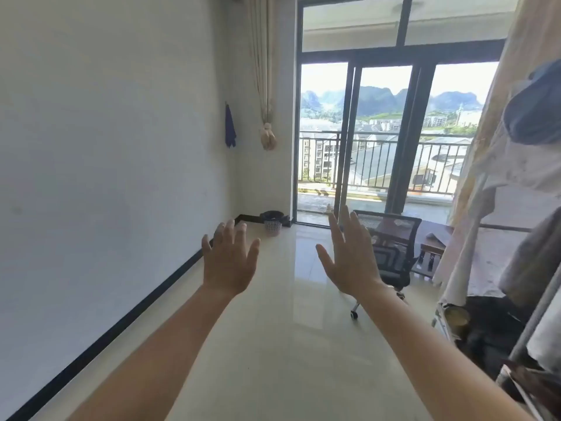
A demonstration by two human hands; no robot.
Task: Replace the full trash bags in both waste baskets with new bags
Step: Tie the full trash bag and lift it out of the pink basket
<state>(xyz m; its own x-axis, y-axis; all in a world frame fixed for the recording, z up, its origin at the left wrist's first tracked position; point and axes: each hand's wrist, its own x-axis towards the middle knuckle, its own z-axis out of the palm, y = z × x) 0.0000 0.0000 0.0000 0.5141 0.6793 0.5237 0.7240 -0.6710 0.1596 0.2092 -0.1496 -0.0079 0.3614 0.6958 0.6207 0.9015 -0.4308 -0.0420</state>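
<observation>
A small pink mesh waste basket (273, 226) lined with a dark bag (272, 215) stands on the floor in the far corner, by the wall and the glass door. Both my arms are stretched out in front of me at chest height. My left hand (228, 261) is held up with fingers spread and holds nothing. My right hand (349, 256) is likewise raised with straight spread fingers and is empty. Both hands are far from the basket. Only one basket is in view.
A black mesh office chair (391, 253) on castors stands right of centre beside a dark wooden table (431, 238). Hanging clothes and a curtain (498, 177) crowd the right side. A sliding glass balcony door (376, 141) fills the far wall. White wall runs along the left.
</observation>
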